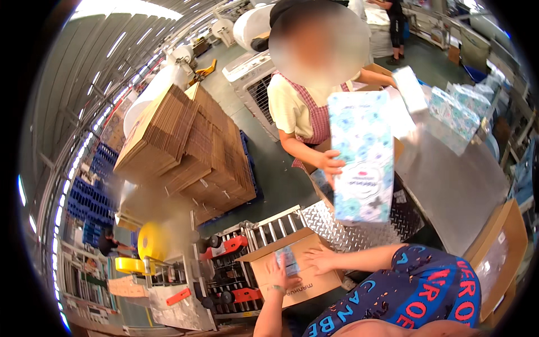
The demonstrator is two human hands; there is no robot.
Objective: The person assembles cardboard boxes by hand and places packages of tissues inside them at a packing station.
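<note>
A brown cardboard box (310, 291) lies below me at the end of a roller conveyor. My left hand (279, 273) presses on its top at the left, fingers spread. Through a gap between the flaps shows a light blue patterned pack (288, 261), right by that hand. Flat on the right side of the box top rests my right hand (321, 259), fingers apart, gripping nothing. Across from me a co-worker in a checked apron holds up a tall blue-and-white floral pack (362, 163) above another open box.
To the left stands a box-taping machine (188, 295) with yellow tape rolls (150, 241) and red parts. Beyond it, flattened cartons (196, 151) are stacked on a blue pallet. A metal table (449, 180) carries floral packs (455, 115); an open carton (499, 258) stands at my right.
</note>
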